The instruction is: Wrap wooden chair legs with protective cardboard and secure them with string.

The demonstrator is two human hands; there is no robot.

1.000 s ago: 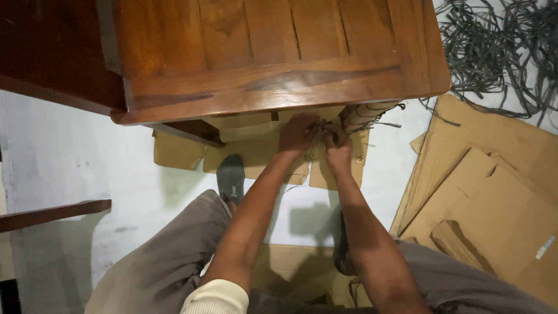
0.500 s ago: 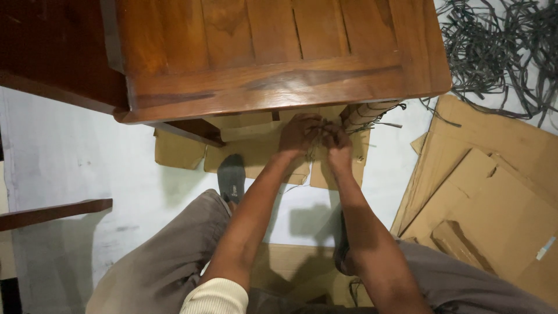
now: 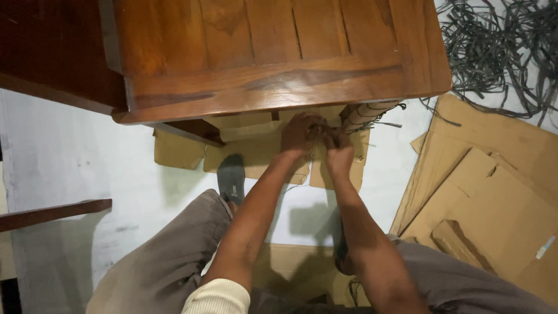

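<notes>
Head view looks straight down on the left hand (image 3: 299,135) and the right hand (image 3: 338,152), side by side under the near edge of a brown wooden table top (image 3: 273,55), both pinched on a thin dark strap (image 3: 323,129) that runs toward a cardboard-wrapped table leg (image 3: 365,113) just at two o'clock of them. Flattened brown cardboard pieces (image 3: 256,151) lie on the pale floor (image 3: 75,157) beneath the hands, a grey shoe (image 3: 231,177) sits at eight o'clock of the left hand, more brown cardboard sheets (image 3: 494,197) are stacked at four o'clock, and a tangle of dark grey straps (image 3: 500,46) lies at one o'clock, well apart.
</notes>
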